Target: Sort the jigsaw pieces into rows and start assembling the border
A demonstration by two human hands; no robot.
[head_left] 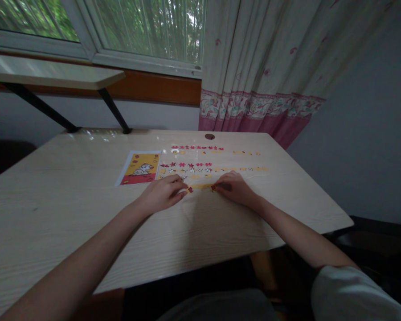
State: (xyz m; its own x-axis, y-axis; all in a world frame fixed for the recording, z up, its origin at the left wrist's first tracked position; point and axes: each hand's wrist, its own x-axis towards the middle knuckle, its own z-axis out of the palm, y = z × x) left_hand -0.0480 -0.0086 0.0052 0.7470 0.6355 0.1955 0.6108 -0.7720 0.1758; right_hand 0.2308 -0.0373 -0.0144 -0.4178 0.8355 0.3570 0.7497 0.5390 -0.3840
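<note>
My left hand (163, 194) rests on the table, thumb and forefinger closed at the edge of a red-and-yellow puzzle piece (190, 190). Opposite it, my right hand (235, 189) pinches another dark red and yellow puzzle piece (214, 188). Between the two hands runs a thin yellow strip of puzzle pieces (201, 186); whether all of them interlock is too small to tell. Just beyond my hands lie rows of loose pieces: red ones (182, 165), white-and-black ones (192, 170) and yellow ones (262, 169).
A picture card (137, 179) showing a white animal on yellow and red lies left of the pieces. Farther back is another row of red pieces (197, 147). The wooden table (87, 214) has a round hole (210, 137) near its back edge. A raised shelf (53, 73) stands back left.
</note>
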